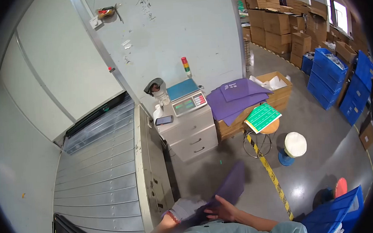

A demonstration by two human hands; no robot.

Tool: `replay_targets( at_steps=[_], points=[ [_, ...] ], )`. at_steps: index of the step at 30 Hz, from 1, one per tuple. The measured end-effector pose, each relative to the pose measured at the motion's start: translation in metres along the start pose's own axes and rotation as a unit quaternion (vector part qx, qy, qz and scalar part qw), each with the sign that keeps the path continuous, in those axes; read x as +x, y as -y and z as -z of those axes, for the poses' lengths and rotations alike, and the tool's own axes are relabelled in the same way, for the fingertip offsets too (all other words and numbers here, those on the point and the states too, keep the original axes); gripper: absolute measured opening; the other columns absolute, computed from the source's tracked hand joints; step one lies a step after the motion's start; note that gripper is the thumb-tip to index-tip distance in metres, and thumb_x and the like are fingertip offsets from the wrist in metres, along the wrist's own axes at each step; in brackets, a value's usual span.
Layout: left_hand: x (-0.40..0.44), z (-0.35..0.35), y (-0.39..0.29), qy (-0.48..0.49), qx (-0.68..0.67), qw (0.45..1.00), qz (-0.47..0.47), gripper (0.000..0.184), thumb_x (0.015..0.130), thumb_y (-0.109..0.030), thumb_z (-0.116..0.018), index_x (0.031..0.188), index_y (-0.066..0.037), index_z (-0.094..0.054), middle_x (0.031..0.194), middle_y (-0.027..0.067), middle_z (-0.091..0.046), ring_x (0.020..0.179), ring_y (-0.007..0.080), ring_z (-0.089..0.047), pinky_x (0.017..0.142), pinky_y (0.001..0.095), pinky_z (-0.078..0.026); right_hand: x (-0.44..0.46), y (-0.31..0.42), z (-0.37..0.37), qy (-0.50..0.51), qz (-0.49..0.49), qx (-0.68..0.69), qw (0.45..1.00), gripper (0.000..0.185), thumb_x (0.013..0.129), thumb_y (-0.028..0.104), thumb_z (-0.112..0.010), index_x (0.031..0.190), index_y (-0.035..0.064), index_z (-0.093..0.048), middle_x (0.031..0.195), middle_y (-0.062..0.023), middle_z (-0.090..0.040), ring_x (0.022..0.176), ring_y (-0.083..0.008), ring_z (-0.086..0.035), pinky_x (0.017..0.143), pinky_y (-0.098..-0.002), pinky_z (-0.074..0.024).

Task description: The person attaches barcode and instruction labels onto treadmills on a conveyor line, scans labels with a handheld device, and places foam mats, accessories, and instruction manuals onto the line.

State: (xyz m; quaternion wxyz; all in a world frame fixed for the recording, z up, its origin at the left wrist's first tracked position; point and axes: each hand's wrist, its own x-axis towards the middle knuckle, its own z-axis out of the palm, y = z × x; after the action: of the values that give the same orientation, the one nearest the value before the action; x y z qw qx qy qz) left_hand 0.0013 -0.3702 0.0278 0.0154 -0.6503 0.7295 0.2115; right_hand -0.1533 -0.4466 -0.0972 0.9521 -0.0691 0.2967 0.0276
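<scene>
A flat purple fabric piece (232, 185) stretches up and forward from in front of my body, its far end blurred. Against its near part, my right hand (223, 209) is bare, with thumb and fingers bent on the fabric. To the left, my left hand (187, 209) shows a red beaded bracelet at the wrist. Something whitish-grey, a glove or thin cloth, covers this hand, and its fingers are smeared and partly hidden beside the purple fabric.
Ahead, a drawer cabinet (192, 135) bears a weighing scale (188, 104) and a phone (164, 120). More purple pieces (236, 98) lie over cardboard boxes. A stool (271, 127) holds green printed sheets (263, 117). A slatted metal conveyor (98, 181) runs along my left; blue crates (327, 78) stand right.
</scene>
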Motion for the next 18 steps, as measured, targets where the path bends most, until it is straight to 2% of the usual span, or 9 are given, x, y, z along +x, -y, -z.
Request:
replay_targets(
  at_steps=[3,5,8,13,16,17,18],
  points=[
    [0.019,-0.006,0.009,-0.001,-0.03,0.997,-0.071,0.02,0.073,-0.019,-0.048,0.091,-0.013,-0.054,0.081,0.0096,-0.057,0.075,0.0274,-0.055,0.063,0.0369,-0.045,-0.004,0.021,-0.002,0.03,0.036,0.046,0.998,0.052,0.079,0.038,-0.049,0.115,0.0027,-0.035,0.117,-0.0174,-0.039,0.108,-0.0309,-0.039,0.089,-0.0422,-0.035],
    [0.031,-0.015,0.013,0.002,-0.032,0.996,-0.085,0.021,0.072,-0.018,-0.048,0.091,-0.012,-0.054,0.082,0.0097,-0.057,0.077,0.0277,-0.055,0.065,0.0369,-0.044,-0.002,0.03,0.0,0.045,0.058,0.07,0.995,0.053,0.079,0.035,-0.049,0.117,0.0006,-0.033,0.118,-0.0179,-0.038,0.11,-0.0321,-0.038,0.09,-0.0416,-0.0339],
    [0.032,-0.024,0.024,0.005,-0.043,0.994,-0.099,0.022,0.071,-0.015,-0.047,0.091,-0.009,-0.055,0.084,0.01,-0.057,0.08,0.0284,-0.054,0.07,0.037,-0.043,0.014,0.03,0.01,-0.017,0.117,0.054,0.992,0.04,0.081,0.028,-0.045,0.11,0.0014,-0.039,0.11,-0.0149,-0.045,0.098,-0.0275,-0.046,0.077,-0.0416,-0.0421],
    [0.007,-0.016,0.062,-0.086,-0.096,0.99,-0.059,0.025,0.069,-0.014,-0.051,0.093,-0.01,-0.055,0.089,0.0112,-0.056,0.083,0.0276,-0.054,0.071,0.0355,-0.043,0.053,0.039,-0.007,-0.036,0.065,0.049,0.996,0.036,0.084,0.02,-0.04,0.113,-0.0005,-0.036,0.111,-0.0159,-0.044,0.101,-0.0289,-0.044,0.076,-0.041,-0.0409],
    [-0.019,-0.022,0.091,-0.154,-0.094,0.984,-0.008,0.027,0.068,-0.014,-0.054,0.094,-0.01,-0.055,0.092,0.0118,-0.056,0.085,0.0274,-0.053,0.071,0.0349,-0.043,0.075,0.046,-0.051,-0.079,0.035,-0.134,0.987,0.037,0.083,0.023,-0.043,0.11,-0.0014,-0.04,0.106,-0.0147,-0.048,0.097,-0.0251,-0.047,0.077,-0.0364,-0.0406],
    [-0.028,-0.023,0.099,-0.191,-0.116,0.975,0.005,0.03,0.067,-0.015,-0.055,0.097,-0.01,-0.054,0.094,0.0118,-0.055,0.085,0.0276,-0.053,0.071,0.0347,-0.043,0.085,0.046,-0.061,-0.079,0.026,-0.148,0.986,0.037,0.083,0.023,-0.043,0.11,-0.0014,-0.04,0.106,-0.0147,-0.048,0.097,-0.0251,-0.047,0.077,-0.0364,-0.0406],
    [-0.039,-0.022,0.108,-0.231,-0.135,0.963,0.021,0.033,0.067,-0.016,-0.057,0.099,-0.01,-0.052,0.095,0.0118,-0.055,0.086,0.0277,-0.053,0.072,0.0346,-0.043,0.096,0.047,-0.073,-0.085,0.075,-0.227,0.967,0.038,0.083,0.025,-0.044,0.109,-0.0019,-0.042,0.106,-0.0142,-0.049,0.096,-0.0237,-0.047,0.078,-0.0348,-0.0402]
  ],
)
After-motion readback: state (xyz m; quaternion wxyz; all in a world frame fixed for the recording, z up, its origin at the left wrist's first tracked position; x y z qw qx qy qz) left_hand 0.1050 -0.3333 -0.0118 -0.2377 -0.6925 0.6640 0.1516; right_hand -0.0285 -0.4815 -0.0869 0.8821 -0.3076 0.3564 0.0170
